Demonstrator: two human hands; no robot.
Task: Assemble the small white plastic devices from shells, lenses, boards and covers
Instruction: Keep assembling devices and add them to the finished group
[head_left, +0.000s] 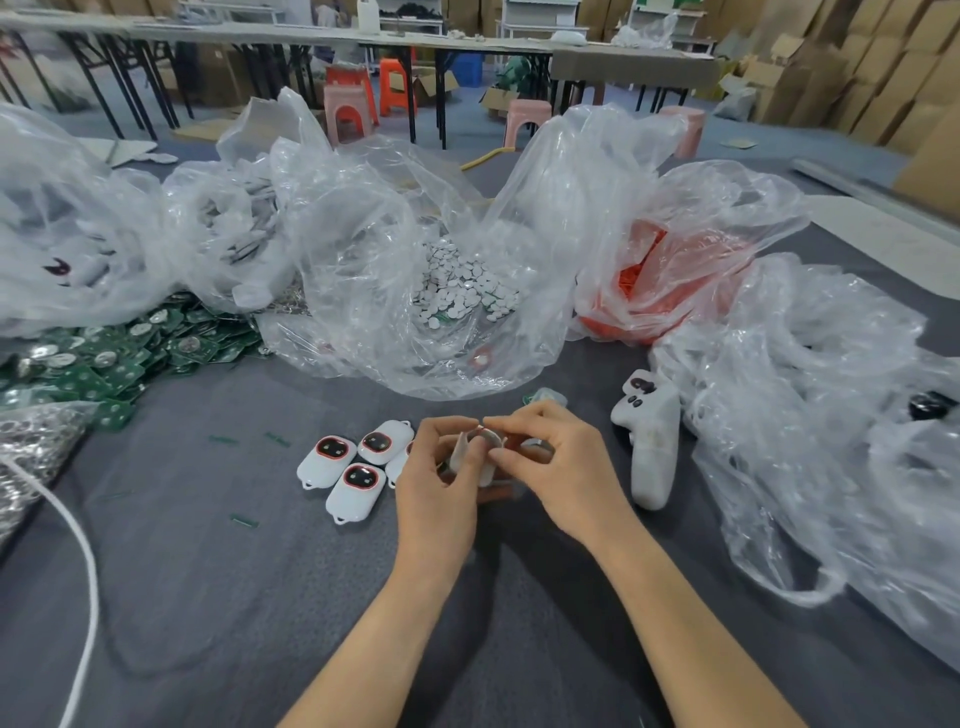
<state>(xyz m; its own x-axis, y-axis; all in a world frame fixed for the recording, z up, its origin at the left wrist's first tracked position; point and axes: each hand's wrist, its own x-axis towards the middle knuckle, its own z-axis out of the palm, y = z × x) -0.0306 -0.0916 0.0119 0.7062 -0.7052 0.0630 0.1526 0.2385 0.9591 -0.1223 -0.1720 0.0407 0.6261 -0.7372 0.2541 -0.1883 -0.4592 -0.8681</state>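
Note:
My left hand (435, 475) and my right hand (561, 462) meet above the grey table, both pinching a small white plastic shell (480, 452) between the fingertips. Most of the shell is hidden by my fingers. Just left of my hands lie several finished white devices (353, 467) with red-ringed dark lenses. Green circuit boards (104, 364) are piled at the far left. A clear bag holds small white round covers (462, 291), and another bag holds orange parts (654, 291).
A white game controller (649, 441) lies right of my hands. Crumpled clear bags (810, 415) cover the right side. A white cord (78, 545) runs down the left edge. Metal parts in a bag (31, 447) sit far left. Stools and tables stand behind.

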